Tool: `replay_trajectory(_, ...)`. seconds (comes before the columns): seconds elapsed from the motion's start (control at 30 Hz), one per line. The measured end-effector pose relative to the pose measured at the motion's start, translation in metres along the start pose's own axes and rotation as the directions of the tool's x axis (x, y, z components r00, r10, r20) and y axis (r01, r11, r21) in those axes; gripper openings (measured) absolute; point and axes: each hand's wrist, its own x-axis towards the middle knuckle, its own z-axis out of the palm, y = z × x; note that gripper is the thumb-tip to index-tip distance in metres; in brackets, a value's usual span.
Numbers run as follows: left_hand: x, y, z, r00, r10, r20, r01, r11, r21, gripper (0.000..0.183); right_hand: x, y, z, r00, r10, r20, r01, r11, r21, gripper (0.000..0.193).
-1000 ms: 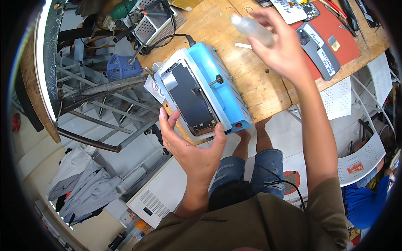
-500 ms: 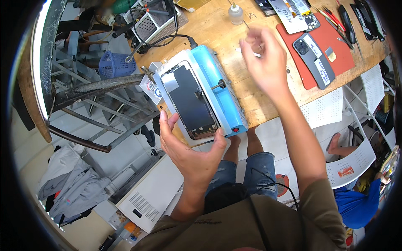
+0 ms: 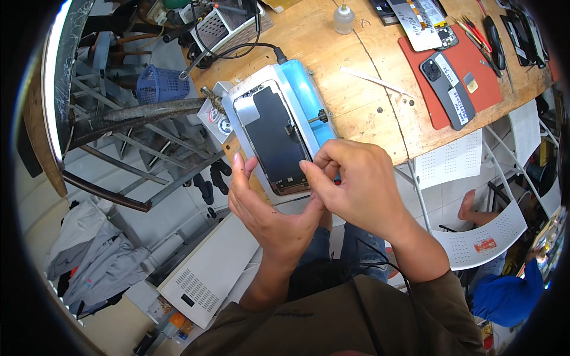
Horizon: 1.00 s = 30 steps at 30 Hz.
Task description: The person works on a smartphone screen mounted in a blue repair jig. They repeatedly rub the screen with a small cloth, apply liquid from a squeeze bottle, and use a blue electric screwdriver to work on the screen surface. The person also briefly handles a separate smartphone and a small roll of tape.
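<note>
An opened phone's screen part (image 3: 270, 133), dark with a silvery patch at its upper left, lies on the pale top of a blue bench device (image 3: 301, 89). My left hand (image 3: 270, 222) is beside its near end, fingers stretched up along the left side and thumb toward the near right corner. That thumb is partly hidden by my right hand (image 3: 359, 181). Closed in a pinch, the right hand has its thumb and forefinger at the phone part's lower right edge. Whatever is between those fingertips is too small to make out.
A white thin stick (image 3: 377, 82) lies on the wooden table (image 3: 350, 118). Right of it, a red mat (image 3: 436, 115) bears a dark phone back (image 3: 448, 89) with handwritten labels. A small bottle (image 3: 344, 19) stands at the far side. A black cable (image 3: 252, 46) reaches the device.
My right hand has come down and left from over the table to the phone part's near right edge. The white stick shows fully now. My left hand stays near the same spot.
</note>
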Motion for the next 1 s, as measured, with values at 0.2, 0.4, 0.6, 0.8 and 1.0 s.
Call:
replay_trajectory(0.2, 0.001, 0.000, -0.002, 1.000, 0.013, -0.026, -0.013, 1.000, -0.023, 0.115, 0.004, -0.007, 0.000, 0.998, 0.031, 0.051, -0.026, 0.996, -0.086, 0.025)
replay_trajectory(0.4, -0.002, -0.008, -0.003, 1.000, 0.025, 0.000, -0.024, 0.996, -0.082, 0.111, 0.007, -0.004, 0.001, 0.993, 0.086, 0.083, -0.084, 0.996, -0.036, 0.023)
replay_trajectory(0.6, -0.008, -0.021, -0.020, 0.997, -0.029, 0.077, 0.040, 0.990, -0.137, 0.082, 0.008, -0.003, -0.003, 0.986, 0.114, 0.125, -0.117, 0.993, 0.017, 0.021)
replay_trajectory(0.8, -0.015, -0.030, -0.028, 0.992, -0.034, 0.125, 0.058, 0.980, -0.191, 0.064, 0.009, -0.003, -0.004, 0.985, 0.106, 0.137, -0.108, 0.994, 0.009, 0.020)
replay_trajectory(1.0, -0.019, -0.024, -0.029, 0.983, -0.067, 0.171, 0.103, 0.971, -0.214, 0.070, 0.008, -0.002, -0.005, 0.979, 0.122, 0.162, -0.130, 0.991, 0.039, 0.020)
